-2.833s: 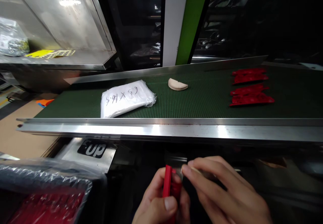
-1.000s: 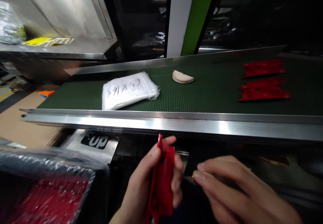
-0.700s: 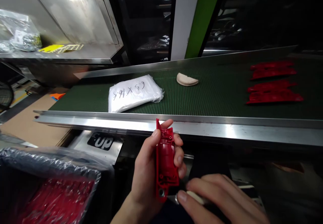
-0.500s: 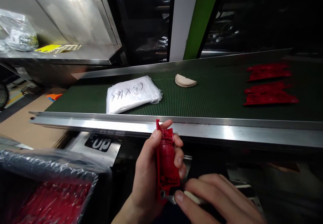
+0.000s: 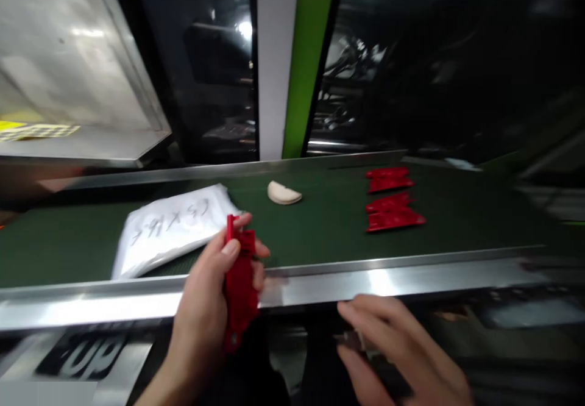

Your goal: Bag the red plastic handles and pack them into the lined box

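My left hand (image 5: pixel 201 308) is wrapped round a red plastic housing piece (image 5: pixel 241 290), held upright with the thumb along its edge. My right hand (image 5: pixel 402 351) is apart from it, lower on the right. Between its thumb and fingers is what looks like a small knife (image 5: pixel 351 339), blurred and mostly hidden by the fingers. Beyond my left hand, a white plastic-wrapped packet (image 5: pixel 169 229) with handwritten figures lies on the green conveyor belt (image 5: pixel 315 229). More red plastic pieces (image 5: pixel 393 212) rest on the belt to the right.
A pale half-round pad (image 5: pixel 283 193) sits mid-belt. The belt's metal rail (image 5: pixel 320 284) runs across in front of me. Behind stand a green machine post (image 5: pixel 306 58) and dark panels. A metal shelf (image 5: pixel 109 144) with a yellow sheet (image 5: pixel 36 129) is at the back left.
The view has swung right. My right hand and the knife have drawn away from the red housing piece, which my left hand still holds. The bin of red pieces has left view.
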### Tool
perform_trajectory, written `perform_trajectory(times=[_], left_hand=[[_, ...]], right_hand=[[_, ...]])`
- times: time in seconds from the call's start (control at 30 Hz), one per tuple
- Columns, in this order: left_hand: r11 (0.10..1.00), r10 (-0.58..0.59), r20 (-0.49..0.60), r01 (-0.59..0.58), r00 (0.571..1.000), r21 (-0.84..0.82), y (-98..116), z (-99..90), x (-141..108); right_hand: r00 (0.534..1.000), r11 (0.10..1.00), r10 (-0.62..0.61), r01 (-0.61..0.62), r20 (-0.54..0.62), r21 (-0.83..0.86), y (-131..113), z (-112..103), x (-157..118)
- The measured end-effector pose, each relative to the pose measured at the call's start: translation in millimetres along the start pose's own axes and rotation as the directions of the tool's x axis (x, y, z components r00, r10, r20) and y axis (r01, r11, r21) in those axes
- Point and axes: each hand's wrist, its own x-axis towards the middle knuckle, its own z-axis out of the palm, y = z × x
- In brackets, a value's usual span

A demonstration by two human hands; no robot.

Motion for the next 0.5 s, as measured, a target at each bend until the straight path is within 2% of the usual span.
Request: perform_trajectory(times=[0.03,0.07,0.1,0.13,0.2,0.27,0.37,0.43,0.5], left_hand=[[0.960,0.123,0.028,-0.126,0.992,0.249,3.6,2.0,17.9],[0.813,0.256,0.116,-0.278,0.960,0.511,5.8,5.1,36.5],[0.564,0.344,0.250,-0.412,0.905,0.716,6.3,9.3,55.1],[0.415,0.365,0.342,-0.480,0.866,0.773,4.9,14.2,72.5],[0.231,0.311,0.485,-0.559,0.818,0.796,-2.7,24.8,101.1],[0.148,0.235,0.547,-0.586,0.804,0.797,-13.5,33.5,119.7],[0.065,0.190,0.576,-0.595,0.795,0.801,-24.0,38.9,130.1],[0.063,0.220,0.581,-0.605,0.784,0.793,-23.2,37.5,126.3],[0.107,0.269,0.583,-0.625,0.767,0.773,-18.4,33.0,112.4]], right_hand=[[1.000,0.996,-0.003,0.004,0.006,-0.094,16.5,-7.6,4.8],[0.999,0.981,0.014,-0.008,0.029,-0.193,33.9,-16.8,10.0],[0.998,0.955,0.043,-0.024,0.056,-0.296,51.5,-27.1,15.5],[0.993,0.915,0.087,-0.045,0.085,-0.402,68.3,-37.9,21.6],[0.973,0.828,0.187,-0.081,0.137,-0.555,96.6,-56.8,35.5],[0.942,0.782,0.258,-0.073,0.215,-0.619,116.3,-67.3,50.7],[0.881,0.774,0.302,-0.003,0.364,-0.634,133.1,-65.9,71.1],[0.854,0.779,0.300,0.038,0.425,-0.626,141.0,-60.7,81.0],[0.844,0.790,0.277,0.072,0.460,-0.609,147.2,-58.3,87.6]])
